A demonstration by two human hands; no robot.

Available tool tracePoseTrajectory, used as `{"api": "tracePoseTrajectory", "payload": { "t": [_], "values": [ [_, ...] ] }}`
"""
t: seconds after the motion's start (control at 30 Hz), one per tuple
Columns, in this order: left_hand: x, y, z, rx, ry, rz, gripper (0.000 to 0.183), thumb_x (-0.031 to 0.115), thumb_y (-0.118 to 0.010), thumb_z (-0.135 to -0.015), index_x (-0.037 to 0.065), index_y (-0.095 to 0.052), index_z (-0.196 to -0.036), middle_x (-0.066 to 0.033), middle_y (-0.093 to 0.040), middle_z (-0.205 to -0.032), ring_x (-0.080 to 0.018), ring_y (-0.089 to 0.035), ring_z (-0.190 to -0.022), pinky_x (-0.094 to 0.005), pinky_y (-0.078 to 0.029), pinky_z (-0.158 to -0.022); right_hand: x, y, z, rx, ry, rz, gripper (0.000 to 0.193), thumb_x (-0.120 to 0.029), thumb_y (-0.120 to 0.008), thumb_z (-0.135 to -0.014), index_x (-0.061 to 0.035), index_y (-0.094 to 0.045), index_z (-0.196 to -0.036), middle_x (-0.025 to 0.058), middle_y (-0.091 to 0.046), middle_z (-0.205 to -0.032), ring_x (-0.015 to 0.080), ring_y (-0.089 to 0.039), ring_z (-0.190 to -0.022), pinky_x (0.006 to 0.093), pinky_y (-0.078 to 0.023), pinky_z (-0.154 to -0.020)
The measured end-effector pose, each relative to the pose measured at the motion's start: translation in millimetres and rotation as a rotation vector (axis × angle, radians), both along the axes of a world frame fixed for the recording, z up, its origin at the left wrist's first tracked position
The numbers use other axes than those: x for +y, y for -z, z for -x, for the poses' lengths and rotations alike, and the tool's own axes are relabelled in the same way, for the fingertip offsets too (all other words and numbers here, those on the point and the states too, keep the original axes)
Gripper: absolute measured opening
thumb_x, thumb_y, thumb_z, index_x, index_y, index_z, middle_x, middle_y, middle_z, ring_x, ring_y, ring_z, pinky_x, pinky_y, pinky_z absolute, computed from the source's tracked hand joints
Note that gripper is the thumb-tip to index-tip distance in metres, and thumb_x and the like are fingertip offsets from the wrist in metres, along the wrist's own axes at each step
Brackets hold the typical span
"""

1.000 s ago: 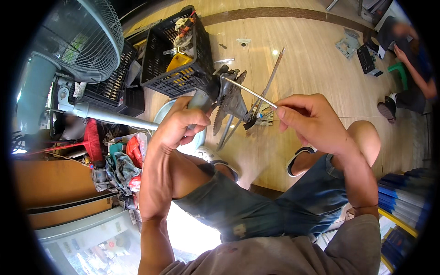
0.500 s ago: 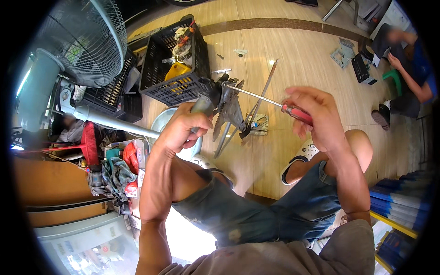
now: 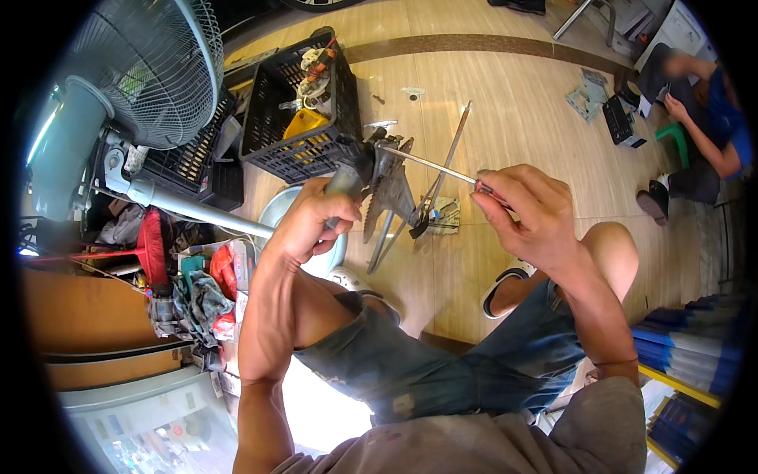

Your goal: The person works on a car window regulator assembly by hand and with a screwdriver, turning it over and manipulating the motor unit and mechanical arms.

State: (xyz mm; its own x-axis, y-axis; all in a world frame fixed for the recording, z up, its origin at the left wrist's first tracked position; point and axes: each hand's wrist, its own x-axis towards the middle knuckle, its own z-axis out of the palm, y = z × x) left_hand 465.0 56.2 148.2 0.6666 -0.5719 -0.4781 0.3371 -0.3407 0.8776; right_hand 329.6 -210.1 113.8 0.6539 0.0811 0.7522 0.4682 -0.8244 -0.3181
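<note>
My left hand (image 3: pixel 316 223) is wrapped around the grey motor cylinder (image 3: pixel 345 182) of what looks like a car window regulator (image 3: pixel 392 189). Its toothed metal plate and long crossed arms hang over the floor in front of my left foot. In my right hand (image 3: pixel 533 207), a screwdriver (image 3: pixel 434 164) points left, its red handle mostly covered by my fingers. The thin shaft reaches to the upper part of the regulator, beside the dark motor housing; whether the tip sits in a screw is too small to tell.
A black crate (image 3: pixel 296 146) of parts stands beyond my left hand, a pale bucket (image 3: pixel 335 251) below it. At left are a fan (image 3: pixel 150 71) and a red brush (image 3: pixel 152 245). A printed packet (image 3: pixel 446 215) lies on the floor. Another person (image 3: pixel 707 130) sits far right.
My right fingers have shifted on the screwdriver's handle, now covering most of it, and the hand has come slightly left. The left hand and regulator have barely moved.
</note>
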Motion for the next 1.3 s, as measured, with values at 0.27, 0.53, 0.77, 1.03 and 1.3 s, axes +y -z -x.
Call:
{"api": "tracePoseTrajectory", "payload": {
  "t": [0.27, 0.53, 0.77, 1.03, 1.3],
  "values": [
    [4.9, -2.3, 0.9, -0.009, 0.027, -0.022, 0.022, 0.015, -0.060, -0.067, 0.003, -0.053, -0.084, 0.0007, -0.043, -0.055, -0.0036, -0.028, -0.037, -0.0205, -0.018, -0.031, -7.5, -29.4, 1.3, 1.141, -0.204, -1.171, 0.022, -0.011, -0.069, -0.091, 0.0038, -0.065, -0.107, 0.0053, -0.068, -0.084, 0.0059, -0.056, -0.058, 0.0226, -0.041, -0.046],
    [11.0, -2.9, 7.6, -0.019, 0.022, -0.039, 0.022, 0.016, -0.058, -0.068, 0.001, -0.053, -0.083, 0.0016, -0.043, -0.055, -0.0035, -0.030, -0.038, -0.0205, -0.018, -0.032, 4.8, 0.6, 10.4, 0.091, 0.100, 0.316, 0.027, -0.011, -0.068, -0.083, -0.0006, -0.065, -0.108, 0.0087, -0.062, -0.073, 0.0212, -0.058, -0.056, 0.0307, -0.046, -0.047],
    [3.2, 11.1, 10.0, -0.037, -0.051, -0.040, 0.019, 0.017, -0.061, -0.073, 0.002, -0.055, -0.083, 0.0014, -0.042, -0.053, -0.0045, -0.029, -0.037, -0.0214, -0.019, -0.032, 0.1, -17.2, 12.3, 0.904, -0.081, -0.869, 0.031, -0.028, -0.068, -0.090, 0.0016, -0.070, -0.099, 0.0083, -0.068, -0.075, 0.0090, -0.052, -0.054, 0.0290, -0.045, -0.048],
    [51.0, 14.3, -25.1, 0.005, -0.088, 0.124, 0.034, 0.016, -0.059, -0.082, -0.008, -0.052, -0.104, 0.0035, -0.036, -0.055, -0.0041, -0.026, -0.038, -0.0182, -0.019, -0.033, 2.0, -14.4, -13.6, 0.588, -0.112, -0.005, 0.027, -0.022, -0.061, -0.084, 0.0011, -0.066, -0.072, 0.0172, -0.068, -0.071, 0.0359, -0.068, -0.071, 0.0406, -0.054, -0.064],
    [29.0, 22.7, -13.0, -0.027, -0.083, 0.045, 0.038, 0.018, -0.058, -0.075, -0.008, -0.051, -0.102, 0.0031, -0.037, -0.057, -0.0032, -0.027, -0.038, -0.0175, -0.021, -0.028, -3.0, -19.7, 3.7, 0.710, 0.079, -0.041, 0.020, -0.019, -0.062, -0.080, -0.0012, -0.066, -0.072, 0.0138, -0.067, -0.066, 0.0292, -0.067, -0.060, 0.0383, -0.052, -0.056]
  ]
}}
